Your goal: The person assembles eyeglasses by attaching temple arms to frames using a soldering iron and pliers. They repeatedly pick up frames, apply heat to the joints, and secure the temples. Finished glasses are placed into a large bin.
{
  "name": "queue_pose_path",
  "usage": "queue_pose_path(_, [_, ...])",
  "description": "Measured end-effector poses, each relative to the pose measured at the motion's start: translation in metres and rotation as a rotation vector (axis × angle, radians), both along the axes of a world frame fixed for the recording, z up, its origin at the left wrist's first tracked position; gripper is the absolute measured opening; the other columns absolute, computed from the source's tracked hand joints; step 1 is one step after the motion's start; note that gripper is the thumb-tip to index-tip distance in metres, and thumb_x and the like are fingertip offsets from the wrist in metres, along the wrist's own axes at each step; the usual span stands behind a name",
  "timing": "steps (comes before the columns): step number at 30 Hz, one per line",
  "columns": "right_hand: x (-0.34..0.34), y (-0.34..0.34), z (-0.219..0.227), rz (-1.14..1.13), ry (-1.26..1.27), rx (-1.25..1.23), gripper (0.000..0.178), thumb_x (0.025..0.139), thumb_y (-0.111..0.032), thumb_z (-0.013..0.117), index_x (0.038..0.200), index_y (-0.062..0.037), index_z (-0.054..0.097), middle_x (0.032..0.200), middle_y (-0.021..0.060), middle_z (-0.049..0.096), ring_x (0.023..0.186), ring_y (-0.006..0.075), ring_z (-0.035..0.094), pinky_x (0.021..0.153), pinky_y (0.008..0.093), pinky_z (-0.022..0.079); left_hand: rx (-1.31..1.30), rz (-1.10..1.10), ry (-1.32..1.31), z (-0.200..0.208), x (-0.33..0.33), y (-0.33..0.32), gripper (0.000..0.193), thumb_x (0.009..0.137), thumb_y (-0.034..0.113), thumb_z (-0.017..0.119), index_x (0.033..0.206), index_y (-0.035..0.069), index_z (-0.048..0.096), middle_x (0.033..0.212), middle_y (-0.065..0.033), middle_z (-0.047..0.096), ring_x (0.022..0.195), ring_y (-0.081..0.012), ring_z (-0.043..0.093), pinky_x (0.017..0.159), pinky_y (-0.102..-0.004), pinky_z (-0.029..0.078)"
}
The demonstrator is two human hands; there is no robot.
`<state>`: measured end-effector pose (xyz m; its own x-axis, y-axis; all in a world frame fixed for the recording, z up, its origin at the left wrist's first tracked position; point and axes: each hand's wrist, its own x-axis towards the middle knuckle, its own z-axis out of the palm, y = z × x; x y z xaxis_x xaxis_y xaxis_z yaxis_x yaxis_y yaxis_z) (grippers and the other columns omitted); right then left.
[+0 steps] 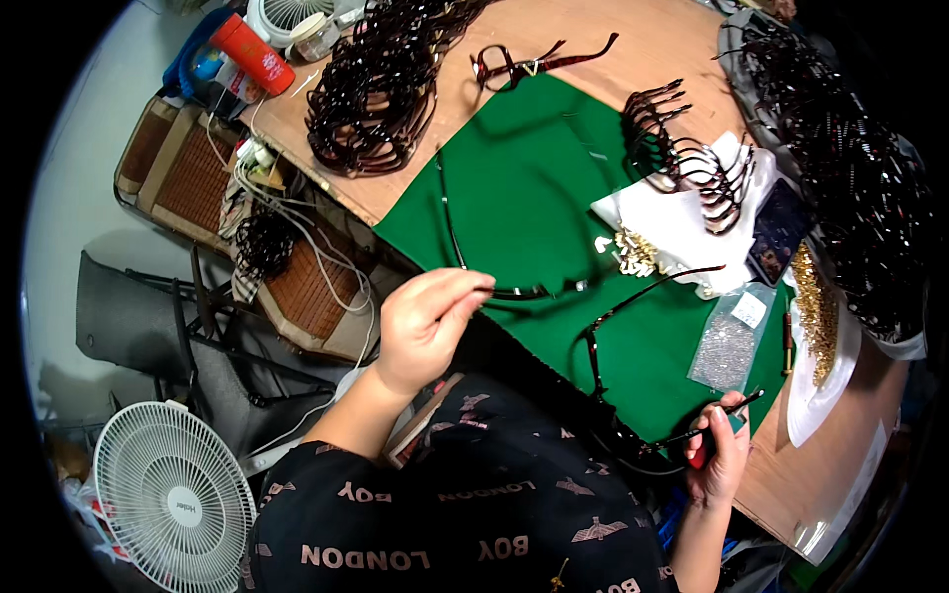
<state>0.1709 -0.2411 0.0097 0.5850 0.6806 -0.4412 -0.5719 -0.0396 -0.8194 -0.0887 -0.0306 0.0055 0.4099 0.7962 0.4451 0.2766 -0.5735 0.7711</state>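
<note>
Pinches a glossy, dark, plastic-looking spectacle frame (514,293) between closed fingers of the left hand (420,331) at eight o'clock of the flat green mat (524,208), apparently to hold it clear of the surface. Grips a slim dark rod (749,401) of unclear kind in curled fingers of the right hand (719,453) at five o'clock, seemingly for steadiness.

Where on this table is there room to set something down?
Mid green mat, between the glasses in the left hand and the white paper; also bare wood above the frame row. Crowded: the right side, with phone, clear bag and dark pile.
</note>
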Motion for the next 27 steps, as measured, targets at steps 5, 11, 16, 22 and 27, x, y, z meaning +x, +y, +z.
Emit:
queue_pose_path(5, [-0.0002, 0.0014, 0.0022, 0.015, -0.015, -0.021, 0.019, 0.087, -0.007, 0.054, 0.101, -0.0085, 0.041, 0.072, 0.0051, 0.054, 0.047, 0.0085, 0.049, 0.037, 0.0181, 0.04, -0.451, -0.167, -0.153, 0.0021, -0.0105, -0.0099, 0.01, 0.08, -0.002, 0.06, 0.089, -0.001, 0.064, 0.086, -0.0125, 0.064, 0.074, -0.0205, 0.063, 0.066, -0.027, 0.051])
queue_pose_path(11, [0.0005, -0.0004, 0.0015, 0.019, -0.014, -0.021, 0.019, 0.088, -0.007, 0.054, 0.102, -0.0092, 0.042, 0.073, 0.0043, 0.054, 0.048, 0.0079, 0.05, 0.037, 0.0175, 0.04, -0.058, -0.391, -0.226, 0.0041, -0.0084, -0.009, 0.008, 0.082, 0.008, 0.062, 0.081, 0.0, 0.063, 0.083, -0.0149, 0.064, 0.073, -0.0239, 0.063, 0.065, -0.0305, 0.051])
queue_pose_path(16, [0.0015, -0.002, -0.0023, 0.032, -0.03, -0.008, 0.019, 0.088, -0.007, 0.054, 0.102, -0.009, 0.042, 0.073, 0.0045, 0.054, 0.048, 0.0076, 0.05, 0.037, 0.0178, 0.041, -0.073, -0.429, -0.273, 0.0006, -0.0065, -0.0082, 0.01, 0.082, 0.01, 0.062, 0.079, 0.001, 0.062, 0.083, -0.0143, 0.065, 0.073, -0.0231, 0.063, 0.064, -0.0298, 0.05])
queue_pose_path(22, [-0.0002, -0.0032, 0.0005, 0.016, -0.033, -0.006, 0.02, 0.088, -0.007, 0.054, 0.102, -0.009, 0.041, 0.073, 0.0047, 0.054, 0.048, 0.0078, 0.05, 0.038, 0.018, 0.041, -0.155, -0.503, -0.36, -0.0008, -0.007, -0.0077, 0.009, 0.083, 0.008, 0.061, 0.085, -0.001, 0.062, 0.091, -0.0158, 0.064, 0.077, -0.0226, 0.063, 0.068, -0.0292, 0.051])
queue_pose_path(27, [-0.0016, -0.0036, 0.003, -0.009, -0.02, -0.007, 0.02, 0.087, -0.007, 0.055, 0.102, -0.0088, 0.041, 0.072, 0.0049, 0.054, 0.048, 0.0085, 0.05, 0.038, 0.0186, 0.041, -0.207, -0.506, -0.417, -0.0006, -0.0064, -0.0096, 0.008, 0.083, 0.006, 0.06, 0.085, -0.002, 0.062, 0.089, -0.0158, 0.064, 0.077, -0.0228, 0.063, 0.068, -0.0289, 0.051])
